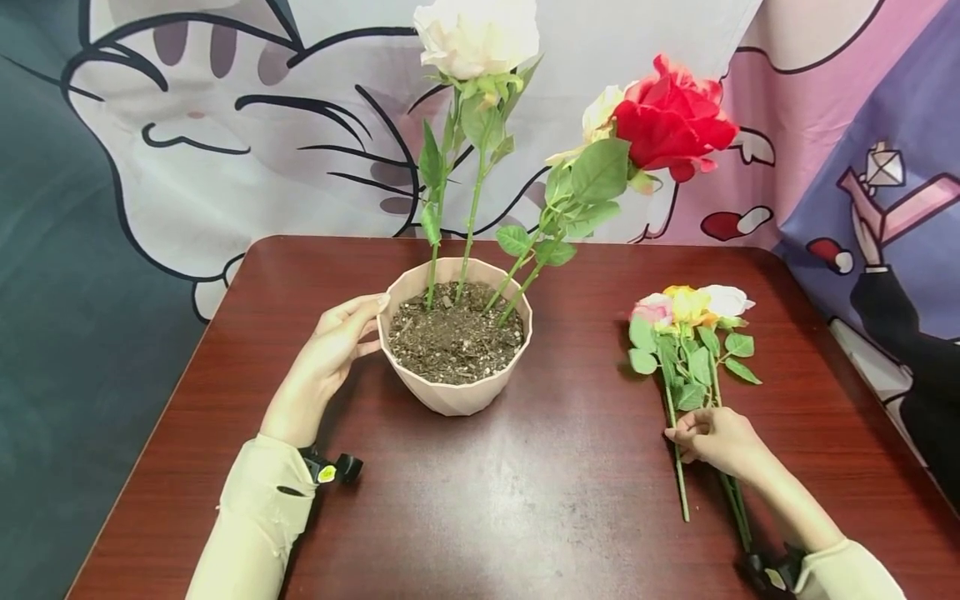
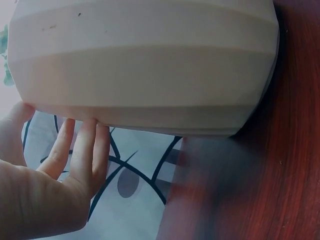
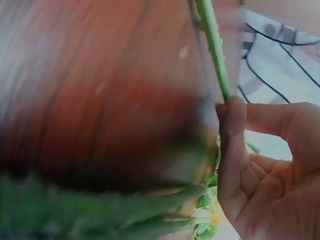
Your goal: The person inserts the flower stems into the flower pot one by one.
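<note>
A faceted pale pink flowerpot (image 1: 457,397) stands on the table, filled with dark soil (image 1: 457,342). Upright in the soil are a large white rose (image 1: 480,37) and, leaning right, a red rose (image 1: 671,121) with a cream rose (image 1: 600,117) behind it. My left hand (image 1: 330,358) touches the pot's left side, thumb at the rim and fingertips (image 2: 90,125) against the outer wall. At the right, my right hand (image 1: 720,437) pinches a green rose stem (image 3: 214,47) between thumb and index finger. That stem runs up towards the pink rose (image 1: 652,310) in the lying bunch.
Beside the pink rose lie a yellow rose (image 1: 688,306) and a white rose (image 1: 726,302), their leaves overlapping. All rest on a glossy red-brown table (image 1: 510,500). A cartoon-printed cloth (image 1: 300,158) hangs behind the table's back edge.
</note>
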The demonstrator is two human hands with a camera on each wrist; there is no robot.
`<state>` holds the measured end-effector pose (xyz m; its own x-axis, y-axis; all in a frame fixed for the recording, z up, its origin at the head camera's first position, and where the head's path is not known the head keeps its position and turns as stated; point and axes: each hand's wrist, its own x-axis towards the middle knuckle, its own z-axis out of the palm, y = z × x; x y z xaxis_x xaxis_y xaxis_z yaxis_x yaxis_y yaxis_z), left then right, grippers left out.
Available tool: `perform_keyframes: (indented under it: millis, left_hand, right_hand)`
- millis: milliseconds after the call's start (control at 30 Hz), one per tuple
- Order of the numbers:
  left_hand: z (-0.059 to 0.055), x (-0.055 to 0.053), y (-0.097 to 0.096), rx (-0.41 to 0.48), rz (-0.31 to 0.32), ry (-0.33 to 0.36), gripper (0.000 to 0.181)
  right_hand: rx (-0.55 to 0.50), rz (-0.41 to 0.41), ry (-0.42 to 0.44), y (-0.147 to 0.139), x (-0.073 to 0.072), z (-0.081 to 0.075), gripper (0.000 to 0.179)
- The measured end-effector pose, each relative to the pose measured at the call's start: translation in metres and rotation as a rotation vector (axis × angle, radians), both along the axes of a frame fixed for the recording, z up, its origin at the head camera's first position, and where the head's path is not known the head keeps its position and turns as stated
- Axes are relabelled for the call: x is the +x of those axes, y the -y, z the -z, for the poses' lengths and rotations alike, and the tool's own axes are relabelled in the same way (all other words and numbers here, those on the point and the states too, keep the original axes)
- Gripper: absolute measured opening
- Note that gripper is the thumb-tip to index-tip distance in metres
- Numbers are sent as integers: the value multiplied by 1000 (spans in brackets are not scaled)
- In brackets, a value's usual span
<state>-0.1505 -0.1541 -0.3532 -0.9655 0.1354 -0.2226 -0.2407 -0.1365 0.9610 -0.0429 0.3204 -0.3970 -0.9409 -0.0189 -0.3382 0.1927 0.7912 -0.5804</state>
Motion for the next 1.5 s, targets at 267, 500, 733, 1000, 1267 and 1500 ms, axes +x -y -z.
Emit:
perform_keyframes:
  millis: [267, 500, 733, 1000, 1267, 1500]
  left_hand:
    - [0, 0, 0, 0, -7, 3, 5]
    - [0, 0, 1, 6, 0, 8, 9]
    - [0, 2, 0, -8, -3, 7, 12]
    - [-2, 1, 1, -12, -17, 12, 12]
    - [-2, 1, -1, -26, -13, 24, 8]
    - [-7, 1, -3, -38, -16, 47, 9]
  right_hand:
    - [-327, 55, -61, -1, 1, -30, 24]
    - [-310, 20, -280, 1, 1, -59, 10]
    - [-779, 22, -583, 18, -5, -86, 16]
    - [-1107, -32, -945, 54, -11, -129, 13]
    - [-1177, -261, -1035, 106, -6, -149, 18]
    - [-929, -426, -1007, 144, -16, -159, 16]
